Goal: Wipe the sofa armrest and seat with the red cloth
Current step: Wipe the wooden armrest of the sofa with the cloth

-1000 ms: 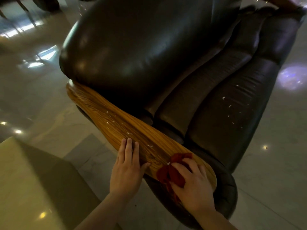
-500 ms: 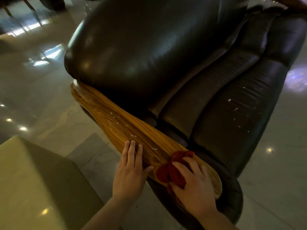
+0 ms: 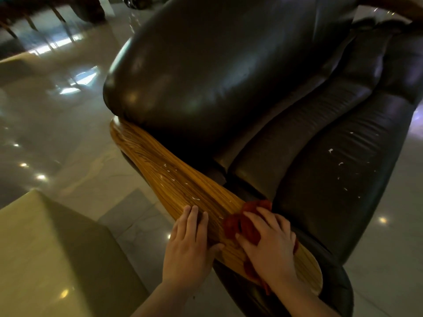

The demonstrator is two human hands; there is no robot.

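A dark leather sofa has a glossy wooden armrest (image 3: 174, 179) running from upper left to lower right, dotted with small white flecks. My right hand (image 3: 270, 245) presses the bunched red cloth (image 3: 242, 223) onto the near end of the armrest, fingers spread over it. Beside it, my left hand (image 3: 190, 245) lies flat on the armrest's outer edge, fingers together, holding nothing. The dark seat cushion (image 3: 332, 179) to the right also carries white flecks. Part of the cloth is hidden under my right palm.
The sofa's rounded backrest (image 3: 206, 72) bulges above the armrest. A pale low table or block (image 3: 45, 259) stands at the lower left. Shiny tiled floor (image 3: 57, 122) surrounds the sofa. Dark furniture legs (image 3: 29, 21) show at the far upper left.
My view has drifted slightly, so the sofa sits a little further right and lower. My right hand with the cloth has edged a little up the armrest. The left hand stays flat.
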